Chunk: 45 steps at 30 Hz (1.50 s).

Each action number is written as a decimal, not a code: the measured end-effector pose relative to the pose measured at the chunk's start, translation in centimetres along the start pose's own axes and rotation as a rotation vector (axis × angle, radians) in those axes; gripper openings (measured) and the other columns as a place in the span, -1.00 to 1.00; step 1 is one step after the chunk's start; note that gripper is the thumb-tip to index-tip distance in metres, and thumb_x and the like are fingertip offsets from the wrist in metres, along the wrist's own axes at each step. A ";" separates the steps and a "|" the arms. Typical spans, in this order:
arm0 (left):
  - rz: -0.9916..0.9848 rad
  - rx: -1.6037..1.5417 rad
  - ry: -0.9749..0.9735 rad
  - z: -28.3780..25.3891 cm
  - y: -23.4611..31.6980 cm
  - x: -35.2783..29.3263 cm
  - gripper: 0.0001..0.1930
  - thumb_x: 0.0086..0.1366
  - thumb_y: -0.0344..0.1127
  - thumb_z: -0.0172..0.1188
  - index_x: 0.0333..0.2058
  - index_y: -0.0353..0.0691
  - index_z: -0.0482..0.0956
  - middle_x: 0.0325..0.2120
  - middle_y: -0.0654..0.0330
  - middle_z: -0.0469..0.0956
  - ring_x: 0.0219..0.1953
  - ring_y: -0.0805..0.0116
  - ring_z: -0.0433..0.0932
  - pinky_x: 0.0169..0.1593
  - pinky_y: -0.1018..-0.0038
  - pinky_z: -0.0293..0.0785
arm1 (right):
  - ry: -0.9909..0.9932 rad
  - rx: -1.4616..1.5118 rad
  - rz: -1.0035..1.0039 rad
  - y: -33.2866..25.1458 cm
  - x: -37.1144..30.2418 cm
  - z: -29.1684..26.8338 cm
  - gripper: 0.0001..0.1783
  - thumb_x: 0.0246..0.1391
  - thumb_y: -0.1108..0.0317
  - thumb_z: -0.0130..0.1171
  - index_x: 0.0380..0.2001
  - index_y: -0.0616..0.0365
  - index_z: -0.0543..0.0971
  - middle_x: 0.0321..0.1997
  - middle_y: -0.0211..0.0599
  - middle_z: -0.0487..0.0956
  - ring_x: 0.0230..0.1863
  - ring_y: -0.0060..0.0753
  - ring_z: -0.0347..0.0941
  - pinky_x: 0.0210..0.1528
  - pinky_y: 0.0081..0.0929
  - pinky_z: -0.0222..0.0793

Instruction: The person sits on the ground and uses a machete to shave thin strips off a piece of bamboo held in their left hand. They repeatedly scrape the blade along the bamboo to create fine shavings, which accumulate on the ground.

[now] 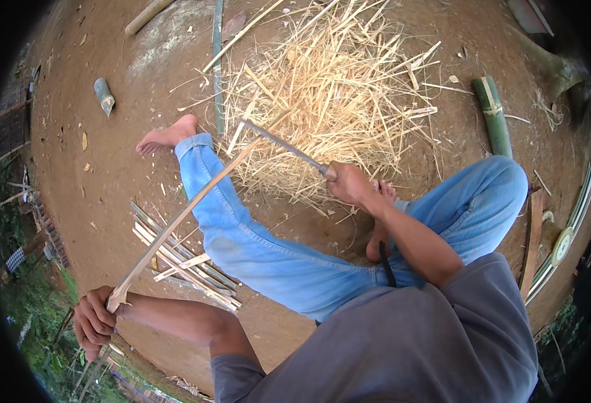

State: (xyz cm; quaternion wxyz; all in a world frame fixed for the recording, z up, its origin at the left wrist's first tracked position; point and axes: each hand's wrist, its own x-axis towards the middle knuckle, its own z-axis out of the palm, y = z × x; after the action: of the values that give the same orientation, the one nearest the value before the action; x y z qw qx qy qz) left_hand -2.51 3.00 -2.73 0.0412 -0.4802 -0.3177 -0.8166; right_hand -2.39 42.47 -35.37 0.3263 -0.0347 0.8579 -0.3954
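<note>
1. The strip (pixel 181 216) is a long, thin split of bamboo, pale tan; it probably weighs little and bends easily along its length, though it would be stiff across its width; the split edges may be sharp and splintery, so a grip on the flat faces near an end looks safest.
2. It runs on a slant from the left hand (pixel 95 321), low at the left of the view, up across the person's left leg (pixel 242 235) in blue jeans to the knife (pixel 287 148) near the middle; its far tip meets the blade there.
3. The left hand is closed in a fist round the near end of the strip, fingers wrapped tight; the strip's end flares a little wider where it leaves the fist.
4. The right hand (pixel 350 184) is closed round the knife's handle; the grey blade points up and left, away from the body, and lies against the strip's upper end; whether it has cut into the strip cannot be told.
5. The knife looks rigid and heavier than the strip; its handle is hidden in the fist.
6. Beyond the blade lies a big heap of straw-coloured shavings (pixel 336 101) on bare brown earth; a bundle of finished strips (pixel 181 258) lies under the left leg; a green bamboo section (pixel 493 114) lies to the right.
</note>
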 end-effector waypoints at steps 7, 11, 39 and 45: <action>0.061 -0.041 0.080 0.2 -0.7 -0.5 -0.54 0.23 -0.08 0.30 -0.74 0.01 0.30 -0.87 0.49 0.27 -0.84 0.73 0.14 -0.70 0.72 -0.01 | 0.099 -0.077 -0.055 1.3 1.3 0.6 -0.69 0.18 0.22 0.03 -0.30 0.27 0.58 -0.48 0.16 0.58 -0.42 0.16 0.56 -0.31 0.01 0.44; 0.032 0.197 0.336 1.6 1.5 -1.3 -0.52 0.23 -0.12 0.29 -0.75 0.05 0.22 -0.87 0.56 0.17 -0.81 0.74 0.08 -0.63 0.71 0.00 | 0.018 0.117 0.248 1.0 2.0 -0.9 -0.78 0.07 0.27 0.09 -0.39 0.22 0.53 -0.55 0.11 0.57 -0.45 0.11 0.56 -0.31 -0.01 0.46; 0.094 0.684 0.818 6.0 1.8 -3.1 -0.51 0.41 -0.02 0.02 -0.66 0.01 0.07 -0.76 0.41 0.00 -0.67 0.50 -0.02 -0.50 0.52 0.04 | 0.027 0.150 0.033 -1.4 2.2 1.7 -0.83 -0.05 0.37 0.12 -0.38 0.25 0.51 -0.52 0.10 0.57 -0.45 0.10 0.56 -0.32 -0.06 0.45; 0.105 0.754 0.892 6.3 2.2 -3.0 -0.51 0.42 -0.01 0.00 -0.66 -0.01 0.11 -0.77 0.39 0.00 -0.66 0.50 -0.02 -0.51 0.52 0.02 | 0.028 0.021 -0.033 -2.0 1.6 2.5 -0.82 -0.03 0.38 0.11 -0.35 0.25 0.53 -0.51 0.09 0.58 -0.45 0.04 0.55 -0.31 -0.10 0.45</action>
State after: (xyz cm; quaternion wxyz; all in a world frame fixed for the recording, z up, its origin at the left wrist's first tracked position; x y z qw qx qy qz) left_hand 4.74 4.07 -2.01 0.3793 -0.0574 -0.5139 -0.7673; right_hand -2.55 38.99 -36.00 0.3080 -0.0397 0.8576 -0.4101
